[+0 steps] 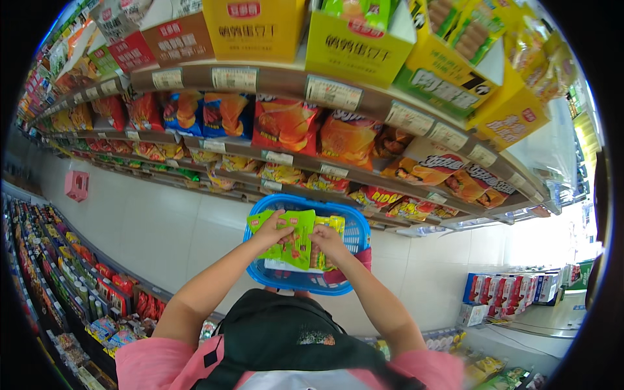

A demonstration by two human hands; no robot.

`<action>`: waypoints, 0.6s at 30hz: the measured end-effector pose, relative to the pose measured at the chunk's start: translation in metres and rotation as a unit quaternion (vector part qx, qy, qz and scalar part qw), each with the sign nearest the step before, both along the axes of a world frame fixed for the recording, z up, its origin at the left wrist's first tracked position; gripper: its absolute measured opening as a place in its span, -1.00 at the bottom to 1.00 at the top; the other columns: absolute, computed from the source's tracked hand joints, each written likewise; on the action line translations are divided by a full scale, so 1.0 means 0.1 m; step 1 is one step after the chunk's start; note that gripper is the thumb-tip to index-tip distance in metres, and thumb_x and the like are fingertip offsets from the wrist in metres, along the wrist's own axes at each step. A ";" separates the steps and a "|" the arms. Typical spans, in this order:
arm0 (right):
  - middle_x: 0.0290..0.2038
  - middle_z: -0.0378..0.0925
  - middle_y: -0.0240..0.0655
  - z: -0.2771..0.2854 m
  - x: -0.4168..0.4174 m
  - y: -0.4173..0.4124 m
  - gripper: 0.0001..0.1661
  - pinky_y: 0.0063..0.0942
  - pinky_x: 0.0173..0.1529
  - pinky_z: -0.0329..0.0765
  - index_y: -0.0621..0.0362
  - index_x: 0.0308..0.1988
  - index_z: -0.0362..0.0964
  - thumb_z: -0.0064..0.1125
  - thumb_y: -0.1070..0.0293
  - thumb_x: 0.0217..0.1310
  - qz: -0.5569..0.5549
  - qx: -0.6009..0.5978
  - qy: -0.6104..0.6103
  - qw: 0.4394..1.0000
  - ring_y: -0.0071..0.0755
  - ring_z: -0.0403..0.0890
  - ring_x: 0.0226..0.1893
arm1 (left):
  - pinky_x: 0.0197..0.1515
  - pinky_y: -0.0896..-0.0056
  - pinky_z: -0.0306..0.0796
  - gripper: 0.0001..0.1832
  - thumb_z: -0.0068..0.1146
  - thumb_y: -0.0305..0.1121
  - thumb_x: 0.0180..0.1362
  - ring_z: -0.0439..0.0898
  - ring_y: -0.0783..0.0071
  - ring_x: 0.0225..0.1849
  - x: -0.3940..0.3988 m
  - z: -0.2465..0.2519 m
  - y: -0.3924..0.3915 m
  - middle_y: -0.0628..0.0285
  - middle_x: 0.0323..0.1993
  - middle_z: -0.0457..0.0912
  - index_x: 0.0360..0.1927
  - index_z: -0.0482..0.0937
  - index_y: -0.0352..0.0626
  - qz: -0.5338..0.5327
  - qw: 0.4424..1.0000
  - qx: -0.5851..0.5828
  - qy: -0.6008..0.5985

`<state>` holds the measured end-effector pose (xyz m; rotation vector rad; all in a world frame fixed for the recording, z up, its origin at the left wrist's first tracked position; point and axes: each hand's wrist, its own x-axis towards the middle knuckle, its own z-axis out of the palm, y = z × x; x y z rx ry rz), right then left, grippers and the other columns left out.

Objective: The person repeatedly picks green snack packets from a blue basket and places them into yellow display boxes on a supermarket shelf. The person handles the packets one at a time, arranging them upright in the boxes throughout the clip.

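My left hand (274, 231) is closed around green snack pouches (303, 224), at least two of them, fanned out over a basket. At the right edge of the front pouch, my right hand (330, 242) has its fingertips pinched on the packet. Below both hands is a blue plastic shopping basket (358, 217) with slotted walls. Inside it lies a yellow packet of sausages (336, 223), partly covered by the pouches and my right hand. A dark red piece (363, 261), perhaps cloth, hangs over the basket's right side.
Ahead runs a shop shelf (278, 78) with price tags, a yellow display carton (253, 29), a lime-green carton (358, 48) and bagged snacks (285, 124). Stocked racks (63, 263) line the left. A pink stool (77, 185) stands on the tiled floor (161, 209). Drink packs (497, 292) sit right.
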<state>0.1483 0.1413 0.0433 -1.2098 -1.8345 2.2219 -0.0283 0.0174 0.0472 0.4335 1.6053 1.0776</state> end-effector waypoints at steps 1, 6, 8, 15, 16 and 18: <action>-0.53 0.47 -0.50 0.23 0.01 0.02 -0.88 -0.66 -0.47 0.41 0.11 -0.36 0.40 0.16 0.39 0.27 0.026 0.014 0.014 0.999 -0.67 0.48 -0.55 | -0.40 0.53 0.43 -0.36 0.19 -0.34 0.25 0.58 0.56 -0.40 -0.09 0.18 0.01 0.21 -0.09 0.53 0.35 0.18 -0.11 -0.031 0.999 0.027 0.001; -0.50 0.47 -0.52 1.57 0.07 0.17 -0.88 -0.70 -0.40 0.40 0.18 -0.32 0.39 0.19 0.44 0.27 0.102 0.083 0.088 0.987 -0.75 0.46 -0.50 | -0.47 0.60 0.38 -0.78 0.15 -0.42 0.27 0.52 0.70 -0.50 -0.31 1.52 0.14 0.38 -0.42 0.61 -0.03 0.54 -0.18 -0.166 0.973 0.136 0.081; -0.45 0.49 -0.51 2.11 0.08 0.20 -0.88 -0.71 -0.36 0.41 0.21 -0.27 0.40 0.21 0.46 0.25 0.109 0.160 0.121 0.974 -0.77 0.46 -0.45 | -0.47 0.61 0.40 -0.84 0.15 -0.44 0.26 0.53 0.71 -0.50 -0.31 2.22 0.15 0.37 -0.44 0.61 -0.11 0.58 -0.22 -0.201 0.954 0.165 0.146; -0.51 0.47 -0.32 4.35 0.00 0.34 -0.80 -0.53 -0.40 0.44 0.26 -0.23 0.46 0.27 0.44 0.13 0.081 0.546 0.221 0.804 -0.61 0.45 -0.51 | -0.53 0.61 0.41 -0.91 0.11 -0.52 0.24 0.53 0.71 -0.55 -0.19 4.41 0.20 0.33 -0.50 0.60 -0.22 0.59 -0.28 -0.193 0.816 0.375 0.394; -0.51 0.47 -0.30 4.61 -0.02 0.35 -0.81 -0.53 -0.39 0.44 0.26 -0.25 0.46 0.25 0.43 0.12 0.059 0.585 0.227 0.776 -0.59 0.46 -0.51 | -0.51 0.60 0.40 -0.91 0.11 -0.53 0.23 0.51 0.70 -0.55 -0.25 4.60 0.27 0.33 -0.50 0.60 -0.21 0.59 -0.26 -0.184 0.751 0.411 0.484; -0.50 0.51 -0.24 5.01 -0.12 0.51 -0.80 -0.47 -0.36 0.46 0.23 -0.25 0.48 0.26 0.41 0.10 0.026 0.649 0.253 0.716 -0.46 0.52 -0.50 | -0.46 0.58 0.41 -0.88 0.09 -0.52 0.23 0.50 0.69 -0.51 -0.31 4.98 0.45 0.33 -0.46 0.61 -0.18 0.58 -0.25 -0.155 0.681 0.465 0.545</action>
